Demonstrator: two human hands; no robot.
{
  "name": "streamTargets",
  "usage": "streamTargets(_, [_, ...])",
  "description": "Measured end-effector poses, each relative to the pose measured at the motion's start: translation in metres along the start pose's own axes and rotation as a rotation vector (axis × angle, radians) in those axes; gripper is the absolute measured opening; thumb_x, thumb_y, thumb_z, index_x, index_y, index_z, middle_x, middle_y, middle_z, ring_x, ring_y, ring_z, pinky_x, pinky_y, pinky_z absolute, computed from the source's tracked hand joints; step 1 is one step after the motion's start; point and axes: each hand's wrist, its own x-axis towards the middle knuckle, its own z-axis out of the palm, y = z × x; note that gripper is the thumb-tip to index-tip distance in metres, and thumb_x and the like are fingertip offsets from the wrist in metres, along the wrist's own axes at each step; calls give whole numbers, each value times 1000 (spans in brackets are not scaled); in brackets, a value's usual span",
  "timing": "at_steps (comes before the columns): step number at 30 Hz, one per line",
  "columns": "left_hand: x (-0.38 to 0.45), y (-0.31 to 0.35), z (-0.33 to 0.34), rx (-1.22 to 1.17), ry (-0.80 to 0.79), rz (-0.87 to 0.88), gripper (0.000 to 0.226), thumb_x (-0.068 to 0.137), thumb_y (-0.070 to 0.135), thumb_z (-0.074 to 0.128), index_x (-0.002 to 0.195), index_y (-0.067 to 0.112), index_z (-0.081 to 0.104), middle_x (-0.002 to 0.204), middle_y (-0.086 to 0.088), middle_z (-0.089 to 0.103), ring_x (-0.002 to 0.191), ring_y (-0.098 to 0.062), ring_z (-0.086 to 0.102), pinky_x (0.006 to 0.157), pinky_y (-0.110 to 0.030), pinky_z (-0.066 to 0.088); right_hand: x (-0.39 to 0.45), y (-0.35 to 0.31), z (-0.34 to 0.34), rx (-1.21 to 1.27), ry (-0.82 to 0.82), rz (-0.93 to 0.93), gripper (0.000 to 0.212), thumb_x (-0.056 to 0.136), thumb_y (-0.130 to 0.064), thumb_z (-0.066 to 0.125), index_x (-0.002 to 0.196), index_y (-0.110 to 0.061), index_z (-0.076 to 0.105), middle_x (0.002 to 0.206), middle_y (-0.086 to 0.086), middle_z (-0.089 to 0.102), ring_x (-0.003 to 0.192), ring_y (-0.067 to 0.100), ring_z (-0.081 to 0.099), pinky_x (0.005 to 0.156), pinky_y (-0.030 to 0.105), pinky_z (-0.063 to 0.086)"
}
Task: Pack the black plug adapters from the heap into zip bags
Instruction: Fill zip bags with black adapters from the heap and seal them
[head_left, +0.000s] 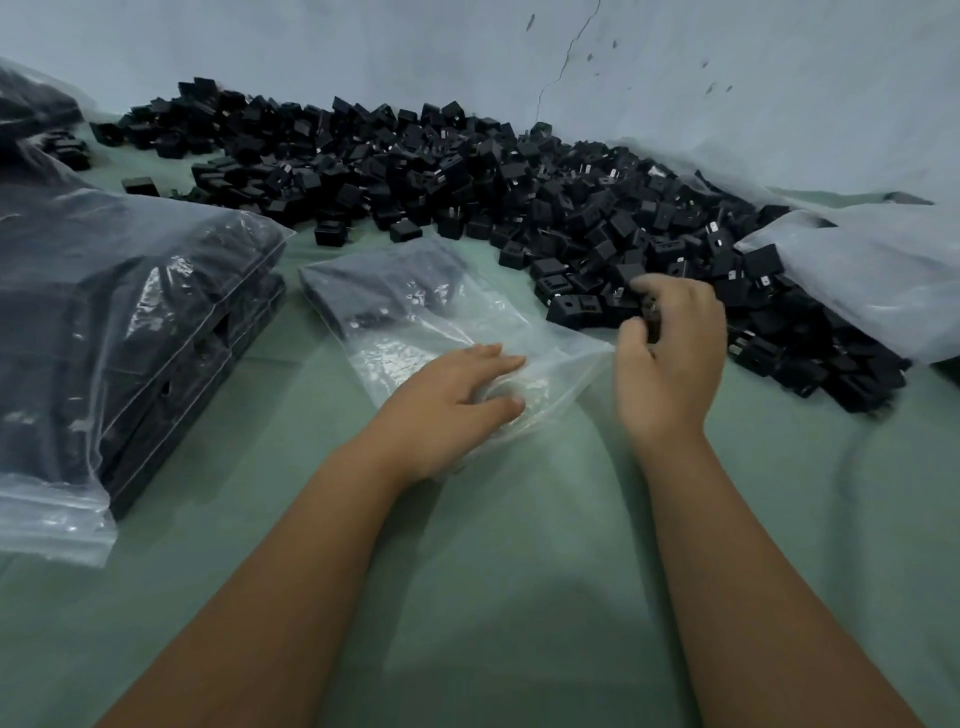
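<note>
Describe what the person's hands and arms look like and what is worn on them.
Both are bare: the left hand and right hand wear no gloves, and no rings, watch or bracelet show. No sleeve covers either forearm down to the frame's bottom edge. Nothing is marked on them.

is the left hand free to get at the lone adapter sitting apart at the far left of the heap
Probably not as things stand: the left hand rests on the open zip bag, and the full bags lie between it and that lone adapter.

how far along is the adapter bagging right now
Done: a full zip bag lies at left. In hand: the left hand holds the part-filled bag while the right hand grips an adapter. Left: most of the heap.
</note>
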Motion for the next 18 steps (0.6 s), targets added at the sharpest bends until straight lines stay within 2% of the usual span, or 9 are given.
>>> streamTargets(2, [0, 1, 0, 15, 2, 12, 46, 94, 41, 57, 140, 41, 48, 156, 15, 32, 143, 1, 22, 112, -21, 15, 7, 17, 3, -190, -242, 161, 59, 84, -19, 48, 142, -28, 36, 149, 3, 29, 134, 24, 26, 110, 38, 24])
streamTargets(4, [1, 1, 0, 56, -8, 28, 46, 94, 43, 57, 139, 39, 50, 157, 13, 31, 144, 0, 20, 111, -20, 13, 10, 27, 9, -252, -426, 297, 68, 89, -30, 46, 150, -31, 16, 158, 0, 8, 143, 23, 10, 114, 42, 12])
streamTargets(5, [2, 0, 1, 79, -14, 35, 46, 94, 43, 56, 140, 39, 50, 157, 13, 31, 145, 0, 18, 112, -20, 13, 11, 31, 11, -253, -461, 311, 66, 90, -33, 46, 149, -30, 18, 158, 0, 11, 143, 23, 13, 114, 42, 14])
streamTargets(7, [3, -1, 1, 98, -16, 38, 46, 94, 44, 57, 139, 39, 51, 158, 12, 31, 145, 0, 18, 115, -23, 14, 10, 35, 14, -200, -386, 265, 52, 90, -31, 52, 139, -28, 37, 147, 0, 31, 132, 24, 33, 109, 41, 29])
streamTargets(9, [3, -1, 1, 93, -7, 36, 44, 94, 43, 58, 138, 39, 52, 157, 12, 31, 145, 1, 18, 116, -25, 14, 9, 34, 13, -109, -263, 246, 29, 87, -21, 58, 115, -26, 52, 123, -3, 42, 109, 20, 50, 90, 33, 44])
streamTargets(12, [3, -1, 2, 55, 10, 26, 41, 93, 41, 59, 134, 40, 55, 155, 14, 35, 144, 1, 21, 119, -29, 17, 7, 30, 8, -28, -107, 287, 14, 85, -19, 61, 93, -25, 51, 104, -8, 45, 78, 4, 52, 63, 17, 39])
streamTargets(15, [4, -1, 2, -110, 48, 13, 32, 93, 31, 62, 124, 38, 63, 147, 15, 46, 133, 8, 37, 112, -22, 31, 4, 10, 2, 218, 3, 252, 25, 82, -20, 65, 98, -26, 48, 104, -8, 49, 84, 1, 51, 71, 10, 41])
streamTargets(17, [4, 0, 1, -258, 92, -28, 25, 94, 24, 62, 114, 36, 68, 134, 16, 57, 104, 19, 53, 87, -3, 39, -2, -10, -2, 249, 52, 36, 26, 80, -11, 64, 102, -19, 53, 105, -6, 46, 92, -8, 46, 79, 4, 37])
streamTargets(18, [6, 2, 1, -323, 124, -52, 22, 95, 20, 60, 108, 36, 69, 122, 14, 65, 89, 16, 59, 77, -2, 41, -7, -19, -2, 250, 63, -94, 23, 78, -8, 62, 100, -13, 56, 105, -4, 45, 93, -10, 44, 80, 4, 35])
